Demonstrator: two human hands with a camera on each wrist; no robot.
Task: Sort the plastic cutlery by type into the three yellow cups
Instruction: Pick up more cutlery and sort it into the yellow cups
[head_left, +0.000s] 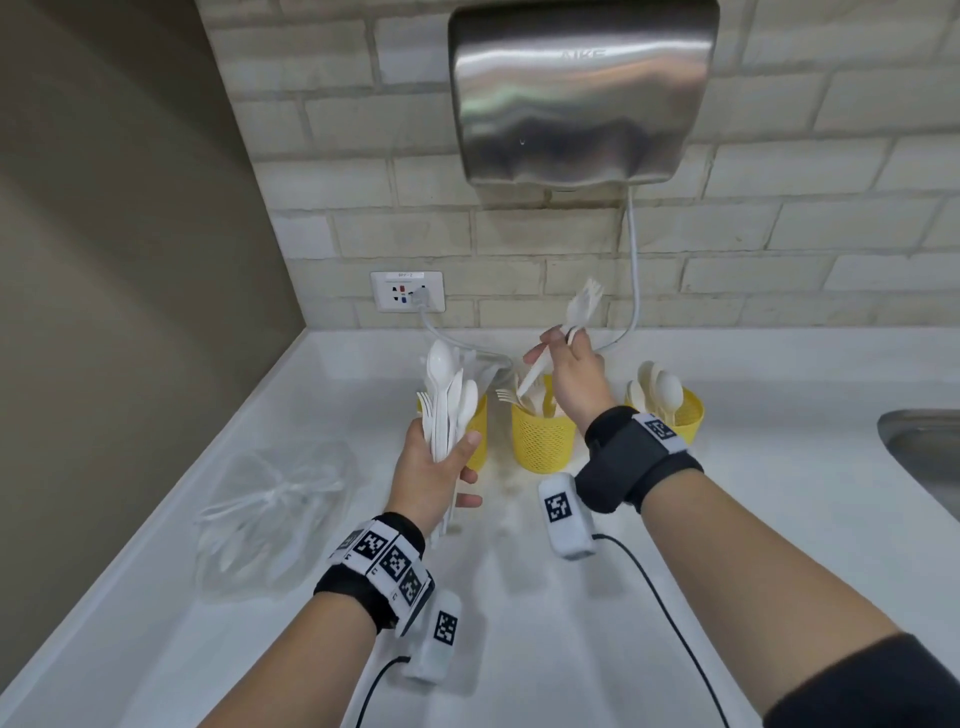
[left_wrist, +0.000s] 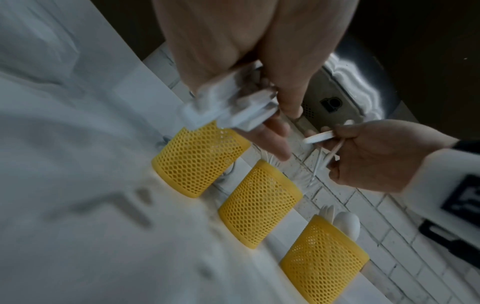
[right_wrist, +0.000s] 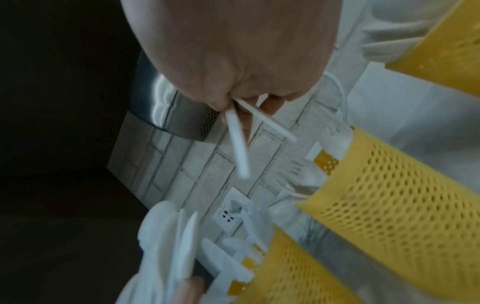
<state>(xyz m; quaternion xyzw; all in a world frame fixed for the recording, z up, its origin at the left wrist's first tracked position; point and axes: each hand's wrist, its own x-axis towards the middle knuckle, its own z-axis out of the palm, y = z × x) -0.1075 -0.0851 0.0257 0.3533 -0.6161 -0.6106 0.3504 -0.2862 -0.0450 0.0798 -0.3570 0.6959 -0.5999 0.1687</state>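
Left cup (head_left: 480, 441) mostly hidden behind the bundle (head_left: 447, 410) in the left fingers (head_left: 470, 447); fork (head_left: 584, 306) tines blurred above the right fingers (head_left: 553, 340); sink (head_left: 930, 447) cut off at the edge

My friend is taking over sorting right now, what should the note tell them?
Left hand grips a mixed bundle of cutlery, spoons and forks showing, in front of the left cup.
Right hand pinches white forks, two handles showing at the wrist camera, above the middle cup.
Done: middle cup has forks, right cup has spoons.
Left: drop these forks in the middle cup, then sort the bundle. The left cup's contents are hidden.
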